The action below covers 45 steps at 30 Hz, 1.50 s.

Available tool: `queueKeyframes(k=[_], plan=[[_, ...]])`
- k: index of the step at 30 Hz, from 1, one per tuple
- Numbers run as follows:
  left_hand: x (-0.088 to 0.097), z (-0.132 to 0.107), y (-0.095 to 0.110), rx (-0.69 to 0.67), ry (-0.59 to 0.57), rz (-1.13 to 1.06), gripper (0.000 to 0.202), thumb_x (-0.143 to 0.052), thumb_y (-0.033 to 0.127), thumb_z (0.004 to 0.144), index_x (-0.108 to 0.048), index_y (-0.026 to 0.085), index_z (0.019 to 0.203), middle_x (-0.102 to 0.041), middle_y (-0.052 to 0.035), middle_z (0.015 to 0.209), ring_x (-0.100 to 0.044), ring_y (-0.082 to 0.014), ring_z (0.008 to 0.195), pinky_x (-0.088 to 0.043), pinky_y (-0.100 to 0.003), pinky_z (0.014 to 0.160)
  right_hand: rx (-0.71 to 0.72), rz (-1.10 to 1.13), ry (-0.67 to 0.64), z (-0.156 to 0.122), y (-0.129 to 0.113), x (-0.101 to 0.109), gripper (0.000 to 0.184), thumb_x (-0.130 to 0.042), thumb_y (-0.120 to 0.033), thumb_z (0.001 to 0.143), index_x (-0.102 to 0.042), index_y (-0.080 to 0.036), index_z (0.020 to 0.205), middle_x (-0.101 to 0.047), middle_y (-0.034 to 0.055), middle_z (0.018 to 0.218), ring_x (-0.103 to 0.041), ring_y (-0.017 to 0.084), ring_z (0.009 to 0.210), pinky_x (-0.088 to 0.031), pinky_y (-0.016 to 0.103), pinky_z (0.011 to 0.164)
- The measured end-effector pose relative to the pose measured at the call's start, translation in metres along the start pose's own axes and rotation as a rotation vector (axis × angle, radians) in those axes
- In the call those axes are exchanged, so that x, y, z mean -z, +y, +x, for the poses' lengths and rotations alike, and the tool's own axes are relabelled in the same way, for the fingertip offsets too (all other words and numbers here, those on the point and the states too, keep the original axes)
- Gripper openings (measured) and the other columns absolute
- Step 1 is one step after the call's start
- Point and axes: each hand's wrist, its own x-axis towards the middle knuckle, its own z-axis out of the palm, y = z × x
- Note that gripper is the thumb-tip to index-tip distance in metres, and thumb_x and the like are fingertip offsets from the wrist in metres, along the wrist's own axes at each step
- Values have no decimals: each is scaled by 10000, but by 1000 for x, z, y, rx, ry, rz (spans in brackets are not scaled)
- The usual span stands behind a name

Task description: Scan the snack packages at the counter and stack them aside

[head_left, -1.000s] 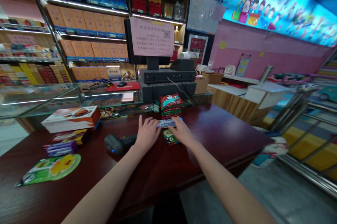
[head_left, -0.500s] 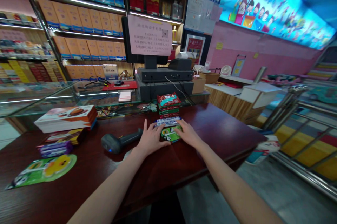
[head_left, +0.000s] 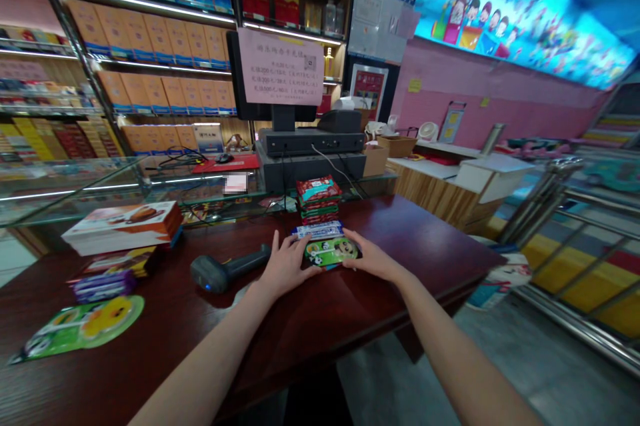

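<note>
A green packet [head_left: 330,251] with panda pictures and a round figure at its right end lies flat on the table, on top of something with a blue edge. My left hand [head_left: 287,266] is at its left end, thumb along the near edge, forefinger lifted. My right hand [head_left: 373,258] spans its right end, with fingers at the far corner and thumb at the near one. Just behind it lies a blue-and-white packet [head_left: 320,231]. A stack of red and green packets [head_left: 319,198] rises beyond that. Left of my left hand rests a dark barcode scanner [head_left: 215,273].
On the left of the dark wooden table [head_left: 310,339] are a white-and-orange box [head_left: 123,227], purple packets [head_left: 104,285] and another green packet [head_left: 83,326] with a yellow duck. A monitor [head_left: 280,73] with a pink sign stands behind. Metal railing [head_left: 590,246] runs at the right.
My right hand has slid right and slightly nearer, uncovering the round figure on the green packet's right end. My left hand has stayed nearly in place. The view has shifted slightly.
</note>
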Motion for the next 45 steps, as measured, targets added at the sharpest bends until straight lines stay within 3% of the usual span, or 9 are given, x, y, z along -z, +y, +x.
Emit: queueKeyframes(k=[2,10,21,28,34,45], plan=[[-1,1,0,5,-5,-17,758,-548,642,879,-395,192,1469,-649,-134,1340,-459,-336,1367,-64,-660,1201,2,56,-14,-1,2,1,870,-819,-309,685,-465,-228,1477,-526,104,1496,-502,302,1370,-303,504,1197],[1,1,-5,1,24,-18,737,-602,577,876,-379,203,1470,-614,-141,1387,-466,-332,1367,-84,-670,1197,-32,85,63,0,-5,-4,838,-839,-279,653,-525,-240,1429,-592,83,1436,-552,294,1321,-333,503,1179],[37,-5,-33,10,161,13,758,-695,418,852,-333,247,1496,-574,-119,1433,-467,-304,1372,-87,-652,1211,82,38,174,24,-40,-27,834,-797,-216,693,-484,-270,1464,-565,78,1466,-541,268,1340,-349,458,1177],[62,-16,-58,51,182,66,748,-697,381,849,-338,240,1491,-579,-117,1430,-465,-307,1376,-121,-652,1206,171,22,198,47,-65,-52,835,-781,-224,722,-449,-297,1484,-575,73,1455,-552,267,1327,-398,459,1145],[84,-32,-83,92,207,94,751,-675,400,863,-309,250,1501,-582,-117,1421,-499,-291,1350,-107,-643,1212,217,39,199,65,-92,-76,801,-773,-217,720,-479,-241,1464,-564,99,1463,-541,275,1336,-407,445,1142],[107,-69,-134,175,266,129,760,-654,410,868,-285,256,1514,-633,-114,1347,-559,-287,1293,-82,-647,1211,322,95,189,95,-130,-130,794,-760,-215,729,-471,-276,1467,-562,87,1452,-521,268,1339,-382,453,1154]])
